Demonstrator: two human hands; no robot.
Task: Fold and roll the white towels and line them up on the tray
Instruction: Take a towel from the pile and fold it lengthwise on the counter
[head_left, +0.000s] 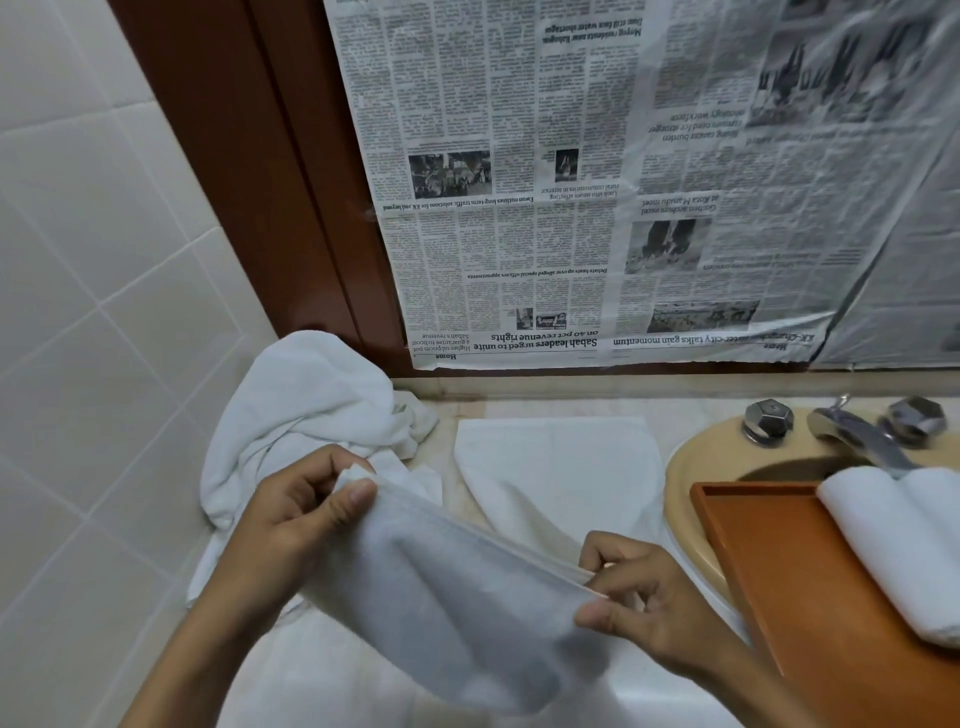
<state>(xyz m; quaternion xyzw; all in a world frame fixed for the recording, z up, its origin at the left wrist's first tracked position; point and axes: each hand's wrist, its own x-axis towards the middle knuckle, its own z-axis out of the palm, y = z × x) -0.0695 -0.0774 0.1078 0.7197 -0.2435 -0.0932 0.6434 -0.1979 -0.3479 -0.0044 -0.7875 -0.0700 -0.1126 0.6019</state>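
A white towel (457, 597) hangs doubled over in the air above the counter. My left hand (291, 525) pinches its upper left corner and my right hand (639, 603) pinches the upper right corner, so the top edge is stretched between them. Another white towel (556, 467) lies flat on the counter behind it. A heap of crumpled white towels (306, 410) sits in the back left corner. An orange tray (779, 561) rests over the sink at the right, with two rolled white towels (893, 540) lying side by side on it.
A beige sink (691, 467) with a chrome tap (857, 431) and two knobs lies under the tray. Newspaper (623, 182) covers the mirror behind the counter. A tiled wall (78, 312) closes off the left side.
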